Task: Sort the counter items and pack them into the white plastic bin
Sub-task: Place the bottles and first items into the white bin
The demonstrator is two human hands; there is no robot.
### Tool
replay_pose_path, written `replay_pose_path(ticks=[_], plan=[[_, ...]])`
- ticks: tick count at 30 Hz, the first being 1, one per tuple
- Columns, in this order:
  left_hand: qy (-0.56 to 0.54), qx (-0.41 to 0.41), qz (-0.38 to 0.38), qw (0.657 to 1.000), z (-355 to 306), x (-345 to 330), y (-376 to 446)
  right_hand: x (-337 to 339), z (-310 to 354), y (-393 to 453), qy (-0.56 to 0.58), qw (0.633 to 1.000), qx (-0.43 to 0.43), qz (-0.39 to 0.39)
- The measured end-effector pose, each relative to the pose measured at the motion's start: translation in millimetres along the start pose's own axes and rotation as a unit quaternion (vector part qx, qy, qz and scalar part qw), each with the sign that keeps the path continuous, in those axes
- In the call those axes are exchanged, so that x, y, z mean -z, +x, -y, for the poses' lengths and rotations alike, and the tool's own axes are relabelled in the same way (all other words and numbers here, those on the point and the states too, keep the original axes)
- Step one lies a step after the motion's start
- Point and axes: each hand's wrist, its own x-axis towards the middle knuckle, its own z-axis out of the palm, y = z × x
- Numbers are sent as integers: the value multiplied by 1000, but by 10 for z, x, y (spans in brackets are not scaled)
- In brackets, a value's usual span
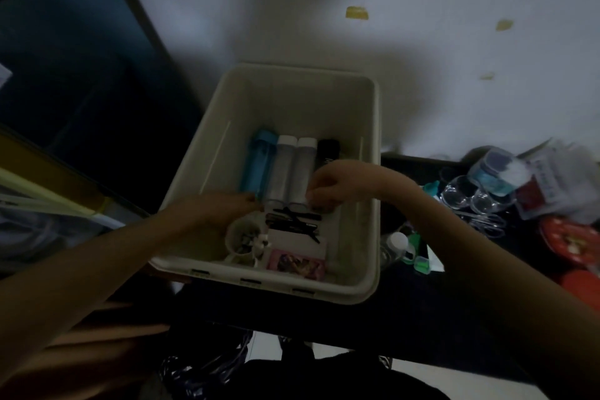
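White plastic bin (367, 127) at centre of view, standing on a dark table (406, 318), open top facing up. Inside, along the far part of the floor, four tubes lying side by side and touching: blue bottle (258, 162) leftmost, then two grey tubes with white caps (284, 166) (303, 166), then a black tube (327, 153) partly hidden by the right wrist. Nearer, a loose cluster of black hair clips (297, 221) lying across a white card (292, 242). Left of the clips, a small white cup (240, 242) upright, filled with small bits too blurred to name. Against the near wall, a pink printed card (295, 264) lying flat.

Left hand (220, 208) reaching in over the left wall, fingertips at the foot of the blue bottle; grip too dim to tell, whether pinching something or merely touching. Right hand (324, 190) reaching in from the right, fingers curled downward above the far end of the clips, at the base of the grey tubes; cannot tell whether anything is held.

Outside, just right of the bin on the table: a small clear bottle with white cap (394, 245), a green item (417, 252). Further right, clear glass cups (470, 193), a clear plastic container (493, 169), a red round item (568, 240). Behind, a pale wall with yellow tape scraps (357, 12).
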Motion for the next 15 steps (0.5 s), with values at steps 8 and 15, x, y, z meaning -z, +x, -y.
replay_pose_path(ticks=[8,15], plan=[[-165,-38,-358,918,-1056,1000,-220,308,-750,-1059,211,945,39,-245],[-179,-139,-360,905,-2380,1395,657,211,-2256,-1782,147,896,-112,-404]])
